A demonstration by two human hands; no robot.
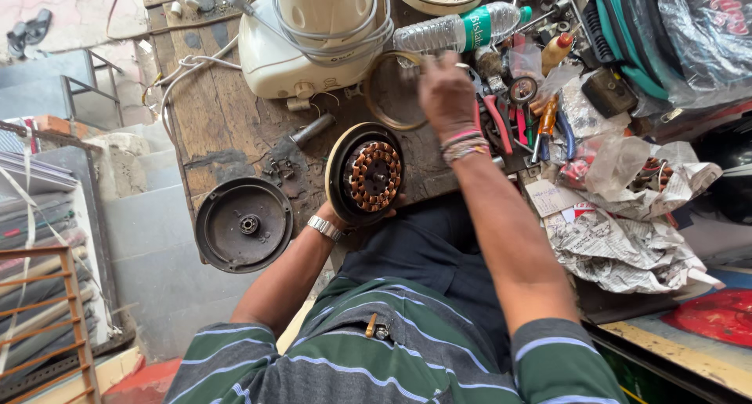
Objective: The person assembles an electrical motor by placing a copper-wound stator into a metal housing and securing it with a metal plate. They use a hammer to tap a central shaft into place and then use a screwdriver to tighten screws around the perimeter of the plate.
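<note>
Left hand (335, 214) steadies motor stator (368, 174), right hand (448, 97) among tools (517, 126)

The fan motor (368, 174) is sitting at the near edge of the tabletop (227, 114), just in front of the person's lap, with the left hand (338, 213) lying under its near side. To its left, the round motor cover (244, 225) is lying partly over the tabletop's edge, and small screws (278, 169) are lying between the two, a little farther back. Behind the motor, a ring (392, 90) is lying flat, with the right hand (446, 94) reaching over its right side. The mixer base (305, 47) is standing behind the ring, a plastic bottle (458, 29) lying to its right. Pliers and screwdrivers (529, 126) are lying right of the hand, crumpled newspaper (627, 247) nearer and farther right.
</note>
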